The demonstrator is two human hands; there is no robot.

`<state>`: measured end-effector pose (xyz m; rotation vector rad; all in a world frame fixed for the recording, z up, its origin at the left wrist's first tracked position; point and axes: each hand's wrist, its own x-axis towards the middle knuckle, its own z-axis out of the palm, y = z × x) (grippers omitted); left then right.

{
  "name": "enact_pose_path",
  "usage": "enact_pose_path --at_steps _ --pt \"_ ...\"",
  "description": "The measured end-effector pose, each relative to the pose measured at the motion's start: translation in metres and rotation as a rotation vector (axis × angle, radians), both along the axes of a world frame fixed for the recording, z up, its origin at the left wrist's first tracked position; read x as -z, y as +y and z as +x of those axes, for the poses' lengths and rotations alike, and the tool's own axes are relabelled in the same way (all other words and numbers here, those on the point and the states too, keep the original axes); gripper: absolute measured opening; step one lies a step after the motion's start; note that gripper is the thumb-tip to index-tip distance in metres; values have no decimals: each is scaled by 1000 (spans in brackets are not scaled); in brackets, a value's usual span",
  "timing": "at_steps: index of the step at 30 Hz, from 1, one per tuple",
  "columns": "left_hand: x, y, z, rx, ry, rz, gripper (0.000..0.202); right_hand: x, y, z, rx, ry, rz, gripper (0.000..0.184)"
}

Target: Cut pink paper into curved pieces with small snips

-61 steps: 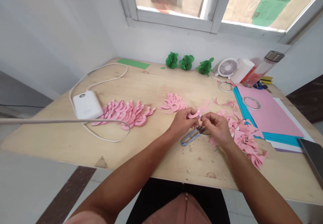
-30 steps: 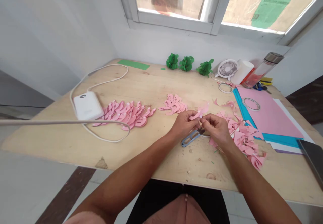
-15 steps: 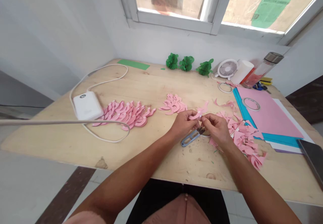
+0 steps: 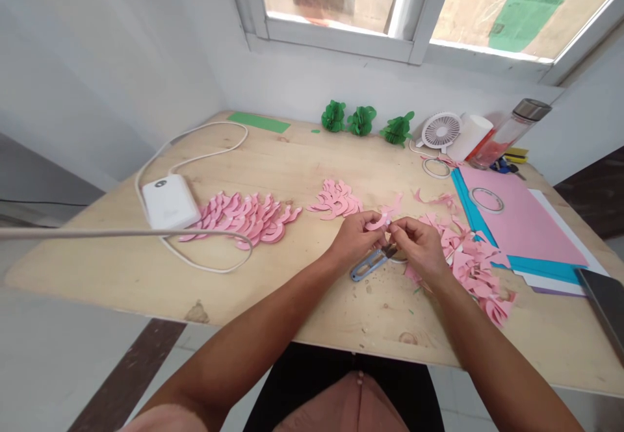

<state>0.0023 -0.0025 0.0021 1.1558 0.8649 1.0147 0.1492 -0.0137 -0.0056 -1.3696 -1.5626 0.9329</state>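
A curved pink paper cutout [image 4: 377, 223] is pinched between the thumb and fingers of my left hand [image 4: 358, 234]. My right hand [image 4: 416, 243] is closed at the cutout's right side, its fingertips beside a small white spot there; what they grip is too small to make out. Under both hands lie blue-handled thread snips [image 4: 368, 266], their blades partly hidden by my fingers. A small pile of pink cutouts [image 4: 336, 199] sits just beyond my left hand. Pink paper scraps [image 4: 475, 266] are heaped beside my right hand.
Rows of overlapping pink cutouts [image 4: 258, 219] lie left, near a white power bank [image 4: 170, 203] and its cable. Green paper pieces [image 4: 361, 121] stand along the wall. A fan [image 4: 441, 130], bottle [image 4: 509, 134], tape roll [image 4: 486, 200], pink sheet [image 4: 531, 224] and phone [image 4: 604, 305] are right.
Both hands stay in nearly the same place, still at the pink cutout. The view has shifted very slightly; nothing else visibly differs.
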Motion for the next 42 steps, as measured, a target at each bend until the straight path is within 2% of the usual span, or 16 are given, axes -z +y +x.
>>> enact_pose_path --at_steps 23,42 --pt "-2 0 -2 26 -19 -11 17 -5 0 -1 13 -29 -7 19" --pt "0 1 -1 28 1 -6 14 -4 -1 0 29 -44 10 20"
